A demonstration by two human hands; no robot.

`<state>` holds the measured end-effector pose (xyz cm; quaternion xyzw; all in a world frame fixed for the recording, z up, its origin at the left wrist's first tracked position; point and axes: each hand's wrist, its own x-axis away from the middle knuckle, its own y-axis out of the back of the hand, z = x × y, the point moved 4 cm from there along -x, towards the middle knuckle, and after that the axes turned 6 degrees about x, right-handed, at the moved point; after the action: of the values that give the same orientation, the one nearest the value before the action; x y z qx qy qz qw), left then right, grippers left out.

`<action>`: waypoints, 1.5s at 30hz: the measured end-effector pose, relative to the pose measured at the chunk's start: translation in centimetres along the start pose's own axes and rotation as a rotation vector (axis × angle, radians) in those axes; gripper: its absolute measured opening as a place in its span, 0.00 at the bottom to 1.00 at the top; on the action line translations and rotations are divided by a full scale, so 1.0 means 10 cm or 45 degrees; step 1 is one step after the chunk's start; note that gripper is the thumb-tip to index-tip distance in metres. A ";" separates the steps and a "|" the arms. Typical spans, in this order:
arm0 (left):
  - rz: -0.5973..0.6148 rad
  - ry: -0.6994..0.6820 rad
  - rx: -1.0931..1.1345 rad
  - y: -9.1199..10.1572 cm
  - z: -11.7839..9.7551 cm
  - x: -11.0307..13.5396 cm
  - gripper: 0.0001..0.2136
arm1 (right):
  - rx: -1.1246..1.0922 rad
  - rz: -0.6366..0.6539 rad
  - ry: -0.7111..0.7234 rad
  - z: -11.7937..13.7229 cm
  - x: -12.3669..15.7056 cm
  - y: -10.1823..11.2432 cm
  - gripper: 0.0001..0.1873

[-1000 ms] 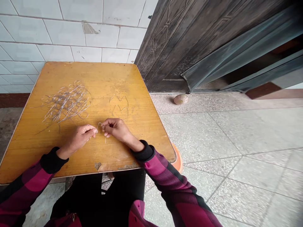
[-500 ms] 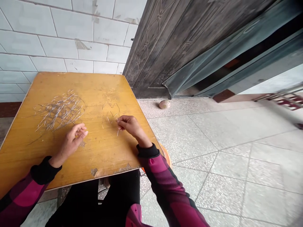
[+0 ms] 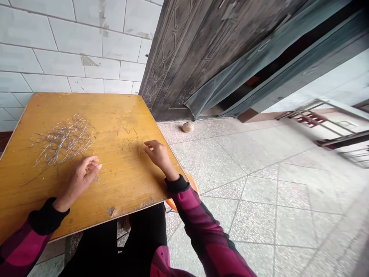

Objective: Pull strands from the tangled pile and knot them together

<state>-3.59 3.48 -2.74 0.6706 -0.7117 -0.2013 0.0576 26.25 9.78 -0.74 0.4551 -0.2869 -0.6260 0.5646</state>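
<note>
Thin, M-bent metal wires (image 3: 127,133) lie on the yellow-brown wooden worktop (image 3: 115,181), apart from a tangled silvery wire heap (image 3: 65,140). Both the left hand (image 3: 81,176) and right hand (image 3: 158,154) look loosely parted, empty; light fingertip handling would best preserve the bends.

No word, number, brand or sign can be read. On the lower part of the dark carved wooden door (image 3: 198,50), at the far side to the right of the worktop (image 3: 121,184), there is a small patch of pale, scrawled marks (image 3: 183,96), like handwriting in rows; they are too small and faint to make out. Farther right, a pale ring-shaped mark (image 3: 263,46) shows on the grey-green curtain (image 3: 236,75), with no legible lettering.
</note>
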 end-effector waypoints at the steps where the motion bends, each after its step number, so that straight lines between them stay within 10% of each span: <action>1: 0.003 -0.012 -0.012 0.00 0.00 0.00 0.16 | 0.028 -0.027 0.072 0.03 0.08 0.00 0.13; 9: -0.011 -0.090 -0.055 -0.01 -0.01 0.01 0.14 | 0.317 0.314 0.446 0.38 0.50 -0.31 0.20; 21: -0.059 -0.346 -0.412 0.08 -0.02 -0.04 0.06 | 0.265 0.236 0.701 0.32 -0.88 -0.47 0.18; 28: -0.234 -0.285 -0.794 0.39 0.05 -0.16 0.06 | -0.003 0.088 0.822 0.61 -0.28 -0.48 0.16; 35: -0.043 -0.429 -1.207 0.05 -0.02 -0.32 0.03 | -0.148 0.202 0.906 0.85 0.06 -0.62 0.16; 45: 0.075 -0.563 -0.589 0.04 -0.25 -0.23 0.07 | -0.315 0.174 0.892 0.92 0.13 -0.57 0.17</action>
<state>-2.91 5.22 0.13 0.5588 -0.6614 -0.4968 0.0582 15.61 8.18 -2.16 0.5499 -0.0283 -0.4230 0.7196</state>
